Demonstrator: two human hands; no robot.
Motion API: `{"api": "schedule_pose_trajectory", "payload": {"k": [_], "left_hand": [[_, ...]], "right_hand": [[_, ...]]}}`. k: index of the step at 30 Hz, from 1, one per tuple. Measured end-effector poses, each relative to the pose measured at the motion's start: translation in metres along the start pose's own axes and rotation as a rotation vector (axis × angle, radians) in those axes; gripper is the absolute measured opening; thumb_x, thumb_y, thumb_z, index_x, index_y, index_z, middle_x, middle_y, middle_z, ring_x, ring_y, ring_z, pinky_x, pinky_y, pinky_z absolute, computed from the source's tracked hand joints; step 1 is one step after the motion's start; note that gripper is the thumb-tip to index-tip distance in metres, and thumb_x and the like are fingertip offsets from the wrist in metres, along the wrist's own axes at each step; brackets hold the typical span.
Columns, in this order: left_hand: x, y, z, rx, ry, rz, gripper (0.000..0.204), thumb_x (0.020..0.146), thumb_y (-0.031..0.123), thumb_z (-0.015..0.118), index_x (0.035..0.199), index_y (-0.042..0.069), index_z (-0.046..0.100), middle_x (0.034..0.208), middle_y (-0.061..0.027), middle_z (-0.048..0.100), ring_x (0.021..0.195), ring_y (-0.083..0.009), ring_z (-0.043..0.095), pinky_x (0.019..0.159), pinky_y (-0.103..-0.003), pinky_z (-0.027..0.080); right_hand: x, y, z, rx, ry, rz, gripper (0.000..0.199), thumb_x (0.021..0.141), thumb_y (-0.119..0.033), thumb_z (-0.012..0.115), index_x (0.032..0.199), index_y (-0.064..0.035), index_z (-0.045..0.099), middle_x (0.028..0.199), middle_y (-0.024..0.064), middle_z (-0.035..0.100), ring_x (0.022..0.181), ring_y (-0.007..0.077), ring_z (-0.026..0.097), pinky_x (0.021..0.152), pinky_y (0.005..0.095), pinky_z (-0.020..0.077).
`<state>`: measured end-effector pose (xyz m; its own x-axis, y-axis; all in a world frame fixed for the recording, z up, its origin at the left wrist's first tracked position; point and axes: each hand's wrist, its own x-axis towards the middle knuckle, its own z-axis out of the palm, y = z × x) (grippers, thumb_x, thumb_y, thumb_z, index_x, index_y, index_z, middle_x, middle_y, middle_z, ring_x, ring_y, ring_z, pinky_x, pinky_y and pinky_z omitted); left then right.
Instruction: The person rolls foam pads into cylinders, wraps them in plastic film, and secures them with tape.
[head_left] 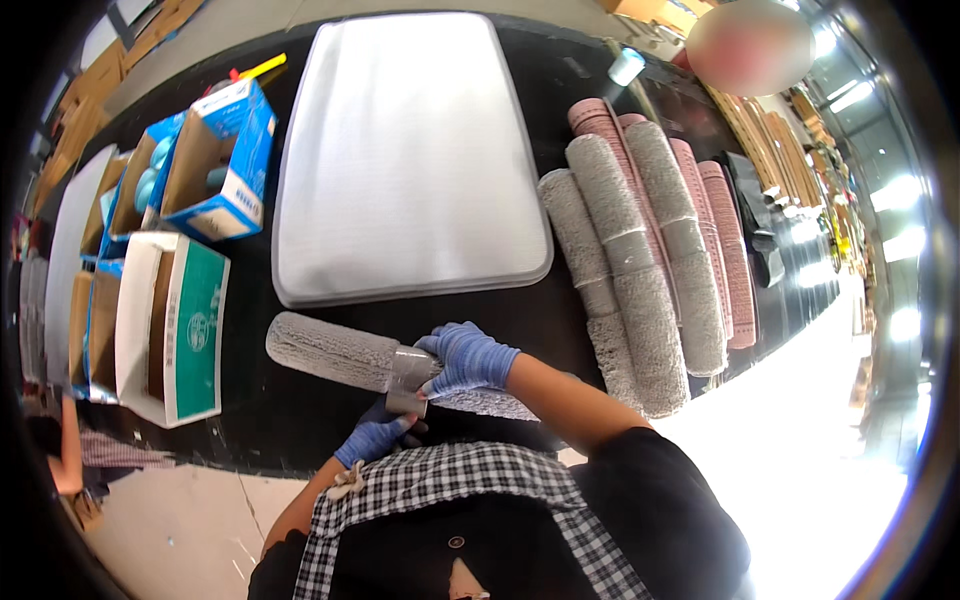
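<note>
A grey plush mat, rolled up, lies slantwise on the black table just in front of me. A shiny grey band goes around its middle, and the band's lower end hangs over the roll's near side. My right hand, in a blue glove, is closed over the roll beside the band, its thumb against the band's edge. Below the roll, my gloved left hand is closed at the band's lower end; its fingertips are partly hidden. My right forearm covers part of the roll's right end.
Flat pale sheets lie stacked beyond the roll. Several banded grey rolls and pink-backed rolls lie at right. Open blue boxes and a white-green box stand left. A person's arm shows at far left.
</note>
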<state>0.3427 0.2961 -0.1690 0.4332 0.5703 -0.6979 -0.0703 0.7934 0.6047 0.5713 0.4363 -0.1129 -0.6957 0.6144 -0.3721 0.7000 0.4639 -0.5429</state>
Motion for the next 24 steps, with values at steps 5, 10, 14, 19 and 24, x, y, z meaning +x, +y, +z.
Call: {"api": "schedule_pose_trajectory", "payload": {"k": [5, 10, 14, 19, 24], "left_hand": [[0.017, 0.041, 0.011, 0.045, -0.024, -0.026, 0.049, 0.098, 0.032, 0.062, 0.138, 0.009, 0.043, 0.105, -0.0162, 0.069, 0.074, -0.019, 0.071, 0.053, -0.023, 0.05], [0.031, 0.037, 0.005, 0.126, 0.066, 0.094, 0.038, 0.1, 0.032, 0.059, 0.127, 0.007, 0.049, 0.103, -0.0176, 0.071, 0.073, -0.0229, 0.073, 0.051, -0.025, 0.049], [0.02, -0.014, -0.019, 0.14, -0.06, 0.111, 0.041, 0.096, 0.025, 0.069, 0.129, 0.003, 0.055, 0.113, -0.0124, 0.069, 0.099, -0.021, 0.069, 0.079, -0.032, 0.054], [0.015, -0.02, -0.008, -0.067, -0.064, -0.001, 0.042, 0.099, 0.017, 0.064, 0.137, 0.009, 0.05, 0.113, -0.0124, 0.069, 0.094, -0.0203, 0.069, 0.079, -0.034, 0.058], [0.027, 0.029, 0.019, 0.055, -0.028, -0.088, 0.04, 0.103, 0.024, 0.056, 0.139, 0.012, 0.042, 0.104, -0.0133, 0.072, 0.073, -0.0165, 0.07, 0.054, -0.024, 0.051]], "right_hand": [[0.009, 0.043, -0.031, 0.084, 0.17, 0.029, 0.082, 0.069, -0.06, 0.083, 0.126, -0.0043, 0.063, 0.116, 0.0187, 0.064, 0.112, 0.0361, 0.061, 0.099, 0.0425, 0.0493], [0.004, -0.024, -0.027, -0.154, 0.14, 0.141, 0.072, 0.067, -0.048, 0.086, 0.119, -0.0049, 0.059, 0.11, 0.0176, 0.065, 0.102, 0.0348, 0.067, 0.088, 0.0451, 0.0554], [-0.004, -0.015, 0.008, 0.021, -0.006, 0.113, 0.07, 0.068, -0.051, 0.085, 0.12, -0.0107, 0.063, 0.109, 0.0147, 0.067, 0.103, 0.0352, 0.067, 0.087, 0.0446, 0.0549], [-0.01, -0.003, -0.008, 0.032, 0.032, 0.111, 0.08, 0.064, -0.059, 0.085, 0.125, -0.0102, 0.067, 0.117, 0.0177, 0.065, 0.115, 0.0376, 0.06, 0.099, 0.0476, 0.0478], [-0.007, -0.002, -0.01, 0.04, 0.315, 0.134, 0.085, 0.065, -0.048, 0.086, 0.135, -0.0076, 0.058, 0.117, 0.0192, 0.064, 0.11, 0.0352, 0.063, 0.095, 0.046, 0.0505]]}}
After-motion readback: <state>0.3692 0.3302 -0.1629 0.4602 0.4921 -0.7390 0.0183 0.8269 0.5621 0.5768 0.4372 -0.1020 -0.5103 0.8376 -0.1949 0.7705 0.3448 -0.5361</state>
